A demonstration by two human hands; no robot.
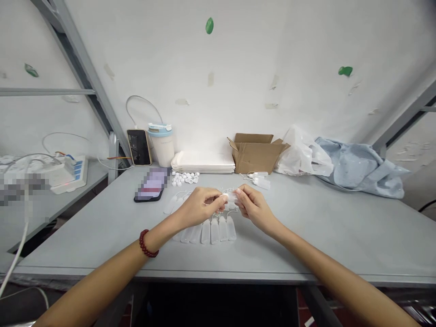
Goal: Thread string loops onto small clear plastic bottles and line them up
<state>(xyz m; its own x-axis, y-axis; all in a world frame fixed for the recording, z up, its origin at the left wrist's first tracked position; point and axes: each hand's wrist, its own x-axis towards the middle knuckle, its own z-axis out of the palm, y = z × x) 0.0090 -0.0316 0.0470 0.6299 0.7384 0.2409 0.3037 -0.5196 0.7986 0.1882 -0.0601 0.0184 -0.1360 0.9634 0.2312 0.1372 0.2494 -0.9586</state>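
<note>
My left hand (199, 206) and my right hand (254, 206) meet over the middle of the grey table (323, 236). Both pinch one small clear plastic bottle (230, 198) between their fingertips. Just below the hands, a row of several similar clear bottles (213, 230) lies flat on the table. A pile of small white caps (185, 178) sits further back, and two more bottles (260, 179) lie near the box. A red bead bracelet (147, 244) is on my left wrist.
A phone (151, 185) lies left of the caps; another phone (139, 147) leans on the wall beside a white cup (161, 145). A stack of white sheets (204, 162), a cardboard box (255, 152), a plastic bag (303, 154) and blue cloth (361, 168) line the back.
</note>
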